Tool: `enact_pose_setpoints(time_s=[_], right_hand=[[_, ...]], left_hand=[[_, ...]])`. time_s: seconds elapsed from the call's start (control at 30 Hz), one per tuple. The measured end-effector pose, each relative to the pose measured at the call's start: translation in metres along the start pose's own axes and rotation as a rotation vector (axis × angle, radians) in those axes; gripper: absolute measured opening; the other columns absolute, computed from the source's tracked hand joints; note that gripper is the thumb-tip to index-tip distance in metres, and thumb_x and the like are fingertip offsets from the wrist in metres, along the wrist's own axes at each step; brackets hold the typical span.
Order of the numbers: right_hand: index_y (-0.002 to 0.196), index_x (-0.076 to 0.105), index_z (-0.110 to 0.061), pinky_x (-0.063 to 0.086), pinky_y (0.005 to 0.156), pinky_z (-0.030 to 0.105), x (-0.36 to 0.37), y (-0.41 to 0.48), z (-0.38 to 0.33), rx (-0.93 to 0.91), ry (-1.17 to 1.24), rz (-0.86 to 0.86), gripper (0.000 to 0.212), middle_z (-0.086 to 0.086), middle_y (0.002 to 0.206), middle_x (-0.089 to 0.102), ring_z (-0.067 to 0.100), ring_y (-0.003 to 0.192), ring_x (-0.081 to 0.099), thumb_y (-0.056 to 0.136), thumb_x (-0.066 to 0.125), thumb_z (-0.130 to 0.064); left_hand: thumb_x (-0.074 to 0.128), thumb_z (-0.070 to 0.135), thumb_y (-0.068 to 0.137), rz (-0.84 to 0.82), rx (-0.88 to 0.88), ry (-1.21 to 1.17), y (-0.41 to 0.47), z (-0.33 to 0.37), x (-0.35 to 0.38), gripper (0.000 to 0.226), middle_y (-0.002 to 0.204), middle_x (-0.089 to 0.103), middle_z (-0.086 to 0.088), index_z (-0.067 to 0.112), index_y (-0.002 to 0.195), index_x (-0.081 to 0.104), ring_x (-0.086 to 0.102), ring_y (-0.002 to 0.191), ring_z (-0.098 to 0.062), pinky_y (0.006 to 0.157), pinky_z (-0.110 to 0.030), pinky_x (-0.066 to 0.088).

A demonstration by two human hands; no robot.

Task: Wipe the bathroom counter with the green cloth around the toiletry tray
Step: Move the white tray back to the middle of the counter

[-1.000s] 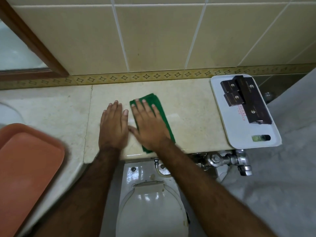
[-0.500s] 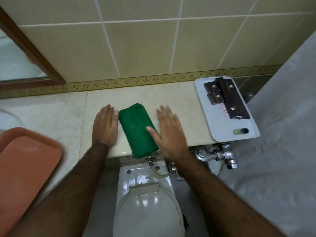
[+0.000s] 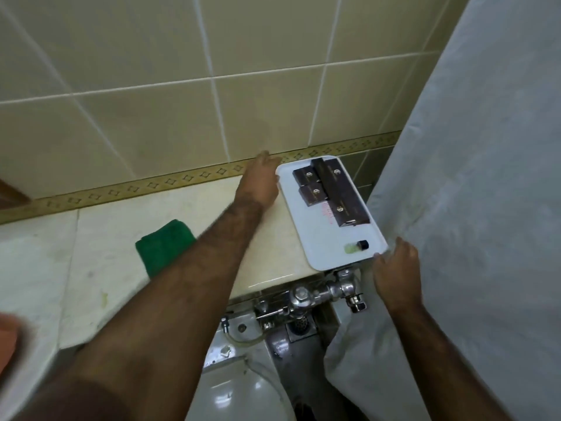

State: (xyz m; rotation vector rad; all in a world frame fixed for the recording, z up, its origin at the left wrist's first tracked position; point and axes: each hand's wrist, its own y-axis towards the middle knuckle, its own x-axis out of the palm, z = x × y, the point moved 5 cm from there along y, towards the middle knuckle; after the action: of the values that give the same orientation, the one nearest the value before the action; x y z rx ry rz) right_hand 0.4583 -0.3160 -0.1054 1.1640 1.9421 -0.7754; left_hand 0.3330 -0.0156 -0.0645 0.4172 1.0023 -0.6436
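The green cloth (image 3: 165, 246) lies folded on the beige counter (image 3: 100, 238), let go, with its right edge hidden under my left forearm. The white toiletry tray (image 3: 328, 238) sits at the counter's right end and carries several dark boxes (image 3: 331, 186) and a small bottle (image 3: 357, 246). My left hand (image 3: 259, 180) stretches across to the tray's far left corner, fingers out and blurred. My right hand (image 3: 394, 265) is at the tray's near right corner, and its fingertips touch the rim.
A grey shower curtain (image 3: 473, 177) hangs right against the tray's right side. Below the counter edge are a chrome flush valve (image 3: 321, 293) and the white toilet (image 3: 243, 390). An orange tray (image 3: 7, 338) shows at the far left edge. The tiled wall backs the counter.
Both hands left the green cloth and moved right to the toiletry tray. The view swung right too. The cloth stays on the counter.
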Motion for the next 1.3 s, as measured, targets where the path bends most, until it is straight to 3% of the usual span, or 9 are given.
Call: enact_pose_setpoints(time_s=[0.1, 0.2, 0.33, 0.47, 0.6, 0.77, 0.93, 1.1, 1.3], right_hand=[[0.138, 0.058, 0.003, 0.047, 0.099, 0.035, 0.003, 0.01, 0.017, 0.057, 0.126, -0.007, 0.047, 0.023, 0.129, 0.065, 0.038, 0.119, 0.062, 0.096, 0.066, -0.016], [0.112, 0.069, -0.001, 0.058, 0.091, 0.041, 0.005, 0.016, 0.029, 0.124, 0.303, 0.039, 0.027, 0.012, 0.096, 0.074, 0.032, 0.093, 0.071, 0.091, 0.073, -0.017], [0.097, 0.067, -0.003, 0.065, 0.054, 0.034, 0.013, 0.015, 0.038, 0.264, 0.574, 0.021, 0.015, 0.005, 0.068, 0.074, 0.019, 0.051, 0.074, 0.091, 0.076, -0.013], [0.09, 0.066, -0.004, 0.067, 0.061, 0.041, 0.021, 0.019, 0.037, 0.343, 0.71, -0.012, 0.01, 0.013, 0.065, 0.077, 0.029, 0.058, 0.078, 0.089, 0.076, -0.002], [0.087, 0.066, 0.005, 0.067, 0.06, 0.046, 0.018, 0.027, 0.037, 0.348, 0.698, 0.007, 0.008, 0.018, 0.061, 0.075, 0.033, 0.056, 0.078, 0.083, 0.073, 0.005], [0.081, 0.069, -0.002, 0.067, 0.06, 0.047, 0.005, 0.029, 0.03, 0.27, 0.515, 0.046, 0.006, 0.013, 0.062, 0.075, 0.024, 0.05, 0.076, 0.083, 0.074, -0.001], [0.082, 0.073, -0.006, 0.063, 0.051, 0.028, 0.0, 0.033, 0.003, 0.123, 0.356, 0.057, 0.002, 0.005, 0.062, 0.072, 0.007, 0.043, 0.07, 0.083, 0.074, -0.005], [0.093, 0.08, -0.006, 0.062, 0.069, 0.023, 0.019, 0.049, -0.052, -0.03, 0.195, -0.031, 0.013, 0.017, 0.077, 0.079, 0.03, 0.065, 0.076, 0.084, 0.073, -0.012], [0.112, 0.08, 0.0, 0.061, 0.095, 0.049, 0.074, 0.071, -0.141, -0.197, 0.085, -0.162, 0.027, 0.022, 0.105, 0.08, 0.038, 0.092, 0.076, 0.089, 0.074, -0.013]], left_hand=[[0.051, -0.001, 0.094, -0.019, -0.059, 0.131, 0.032, 0.008, 0.015, 0.04, 0.138, 0.06, -0.023, 0.001, 0.132, 0.063, 0.056, 0.128, -0.039, 0.108, -0.038, 0.039], [0.058, 0.018, 0.1, -0.013, -0.147, 0.174, 0.051, 0.008, 0.026, 0.032, 0.127, 0.067, -0.025, -0.003, 0.122, 0.067, 0.06, 0.12, -0.042, 0.101, -0.041, 0.045], [0.063, 0.021, 0.098, 0.025, -0.248, 0.132, 0.059, 0.005, 0.04, 0.034, 0.128, 0.067, -0.023, -0.003, 0.121, 0.068, 0.059, 0.122, -0.041, 0.103, -0.04, 0.044], [0.056, -0.001, 0.091, 0.097, -0.355, 0.038, 0.057, -0.002, 0.043, 0.031, 0.124, 0.069, -0.024, -0.003, 0.118, 0.071, 0.062, 0.118, -0.041, 0.103, -0.04, 0.047], [0.055, -0.003, 0.087, 0.101, -0.377, -0.025, 0.048, -0.005, 0.038, 0.034, 0.123, 0.069, -0.022, -0.001, 0.116, 0.073, 0.063, 0.117, -0.04, 0.101, -0.039, 0.049], [0.062, 0.002, 0.085, 0.091, -0.417, -0.074, 0.018, -0.026, 0.023, 0.033, 0.126, 0.069, -0.017, 0.001, 0.116, 0.071, 0.062, 0.119, -0.034, 0.097, -0.035, 0.049], [0.064, 0.008, 0.081, 0.084, -0.503, -0.085, -0.03, -0.068, -0.007, 0.026, 0.108, 0.076, -0.014, 0.003, 0.102, 0.078, 0.068, 0.103, -0.034, 0.085, -0.033, 0.054], [0.074, 0.017, 0.082, 0.108, -0.619, -0.085, -0.09, -0.118, -0.047, 0.018, 0.092, 0.079, -0.01, 0.006, 0.094, 0.081, 0.072, 0.089, -0.027, 0.086, -0.033, 0.059], [0.07, 0.012, 0.078, 0.125, -0.748, -0.197, -0.146, -0.165, -0.085, 0.019, 0.051, 0.072, -0.002, 0.011, 0.06, 0.076, 0.075, 0.061, -0.016, 0.07, -0.024, 0.059]])
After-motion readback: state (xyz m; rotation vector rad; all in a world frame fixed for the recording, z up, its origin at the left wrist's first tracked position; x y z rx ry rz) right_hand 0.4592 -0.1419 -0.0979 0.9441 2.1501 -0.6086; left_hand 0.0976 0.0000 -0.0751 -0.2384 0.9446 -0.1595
